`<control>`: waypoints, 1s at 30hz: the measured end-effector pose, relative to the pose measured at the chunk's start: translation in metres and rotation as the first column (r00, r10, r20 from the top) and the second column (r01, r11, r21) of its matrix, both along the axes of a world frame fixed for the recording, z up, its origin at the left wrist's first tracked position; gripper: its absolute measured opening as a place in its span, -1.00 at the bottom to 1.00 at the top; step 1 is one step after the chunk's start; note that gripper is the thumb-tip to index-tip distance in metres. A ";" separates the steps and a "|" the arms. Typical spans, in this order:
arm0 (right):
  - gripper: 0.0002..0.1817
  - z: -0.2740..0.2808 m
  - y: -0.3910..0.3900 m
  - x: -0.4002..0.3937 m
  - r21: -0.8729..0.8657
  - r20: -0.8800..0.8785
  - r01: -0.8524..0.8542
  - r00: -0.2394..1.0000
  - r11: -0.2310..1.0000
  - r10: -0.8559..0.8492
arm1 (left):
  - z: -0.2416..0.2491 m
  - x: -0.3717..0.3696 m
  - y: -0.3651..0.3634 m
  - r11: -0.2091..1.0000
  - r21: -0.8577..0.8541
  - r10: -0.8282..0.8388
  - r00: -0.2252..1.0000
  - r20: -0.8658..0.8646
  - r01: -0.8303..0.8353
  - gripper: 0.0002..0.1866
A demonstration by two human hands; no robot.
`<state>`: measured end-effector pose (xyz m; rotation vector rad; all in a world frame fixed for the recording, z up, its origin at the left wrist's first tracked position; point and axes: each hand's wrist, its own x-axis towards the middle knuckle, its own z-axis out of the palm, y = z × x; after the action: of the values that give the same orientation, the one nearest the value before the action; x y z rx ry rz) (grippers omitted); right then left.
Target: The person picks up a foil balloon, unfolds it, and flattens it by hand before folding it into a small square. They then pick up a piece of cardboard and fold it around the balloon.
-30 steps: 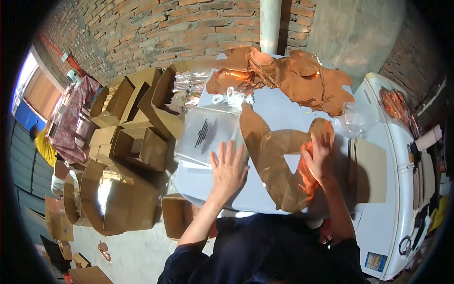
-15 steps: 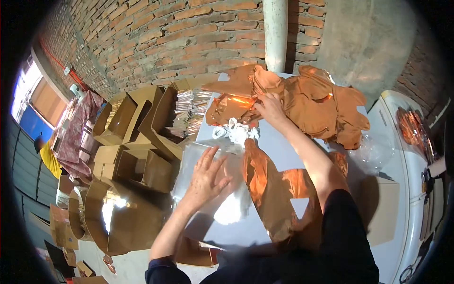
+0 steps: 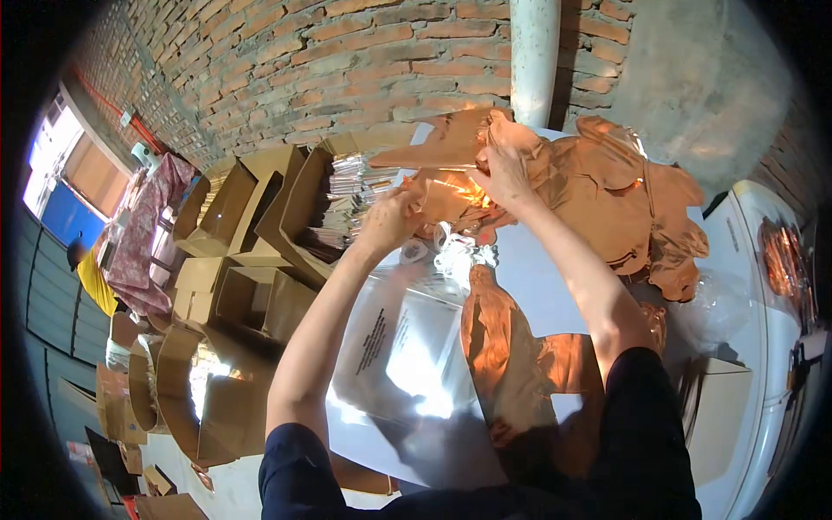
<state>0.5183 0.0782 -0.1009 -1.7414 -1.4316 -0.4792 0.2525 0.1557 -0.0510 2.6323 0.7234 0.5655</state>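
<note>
A flat, shiny copper-coloured foil balloon [image 3: 455,198] lies at the far side of the table. My left hand [image 3: 390,218] is at its left edge with the fingers curled in on the foil. At the upper right of the same balloon, my right hand [image 3: 507,178] pinches the foil beside a larger heap of copper foil balloons [image 3: 598,204]. Just below sit white ribbon rolls [image 3: 464,251]. Nearer to me is another flat foil balloon [image 3: 494,347], which has a cut-out opening. Clear plastic bags [image 3: 394,338] with printed text lie left of it, shining with glare.
Open cardboard boxes [image 3: 260,303] stand along the left, one holding stacked flat packets [image 3: 347,186]. A white pipe [image 3: 533,61] runs up the brick wall behind the table. On the right is a white appliance [image 3: 750,234]. A person in yellow [image 3: 94,277] is at far left.
My left hand has moved up and away from the clear bags to the left edge of the foil balloon. My right hand stays at the foil. More of the bags now shows.
</note>
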 end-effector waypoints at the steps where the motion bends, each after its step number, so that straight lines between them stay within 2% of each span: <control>1: -0.81 -0.002 -0.003 -0.006 0.022 0.069 0.053 0.996 0.998 -0.055 | -0.015 0.005 0.012 1.000 0.009 0.016 1.000 -0.005 -0.016 -0.64; 2: -0.80 -0.006 -0.002 -0.007 -0.031 0.074 0.053 0.996 0.998 -0.051 | -0.028 0.010 0.023 0.997 0.044 0.063 0.996 -0.059 -0.061 -0.67; 4: -0.78 -0.015 0.002 -0.006 -0.136 0.082 0.054 0.996 0.989 -0.043 | -0.045 0.016 0.032 0.995 0.101 0.024 1.000 0.013 -0.026 -0.65; 7: -0.75 -0.007 0.014 0.000 -0.121 0.024 0.059 0.998 0.991 -0.057 | -0.041 0.017 0.031 0.977 0.213 -0.030 0.997 0.066 0.016 -0.65; 8: -0.74 -0.004 0.018 0.001 -0.113 -0.158 0.005 0.987 0.994 -0.023 | -0.036 0.016 0.027 0.967 0.251 -0.049 0.996 0.076 0.028 -0.65; 10: -0.73 0.000 0.030 0.008 -0.072 -0.497 -0.092 0.867 0.993 0.044 | -0.033 0.021 0.032 0.979 0.202 -0.016 0.999 0.041 0.008 -0.63; 11: -0.73 0.001 0.037 0.011 -0.007 -0.555 -0.091 0.829 0.996 0.071 | -0.031 0.025 0.035 0.984 0.177 -0.001 1.000 0.025 -0.003 -0.61; 13: -0.75 0.002 0.047 0.011 0.122 -0.657 -0.074 0.742 0.990 0.136 | -0.036 0.031 0.040 0.979 -0.201 0.078 0.984 0.157 -0.046 -0.59; 14: -0.79 0.002 0.046 0.015 0.036 -0.568 0.012 0.823 0.999 0.011 | -0.038 0.035 0.042 0.923 -0.383 0.135 0.969 0.208 -0.046 -0.58; 17: -0.80 -0.014 0.063 0.028 0.171 -0.640 0.017 0.762 0.985 0.098 | -0.030 0.039 0.042 0.884 -0.456 0.187 0.973 0.132 -0.108 -0.58; 20: -0.78 0.001 0.056 0.018 0.246 -0.844 -0.026 0.485 0.969 0.228 | -0.034 0.046 0.045 0.954 -0.250 0.192 0.978 0.080 -0.167 -0.59; 23: -0.81 0.013 0.056 0.018 0.391 -0.849 -0.050 0.365 0.919 0.381 | -0.058 0.049 0.060 0.948 -0.311 0.140 0.963 0.230 -0.064 -0.58; 26: -0.82 0.016 0.063 0.028 0.517 -0.849 -0.001 0.122 0.856 0.514 | -0.040 0.042 0.046 0.980 -0.138 0.161 0.982 0.101 -0.146 -0.52; 29: -0.75 0.022 0.062 0.032 0.551 -0.835 -0.018 -0.025 0.835 0.550 | -0.044 0.043 0.045 0.991 -0.050 0.129 0.991 0.024 -0.128 -0.44; 30: -0.74 0.016 0.067 0.039 0.550 -0.835 -0.034 -0.036 0.834 0.549 | -0.043 0.041 0.039 0.997 0.034 0.068 0.996 0.053 -0.070 -0.37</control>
<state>0.5573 0.1452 -0.0848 -0.8305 -0.4570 0.6972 0.2932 0.1950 -0.0941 2.6230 0.7978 0.6690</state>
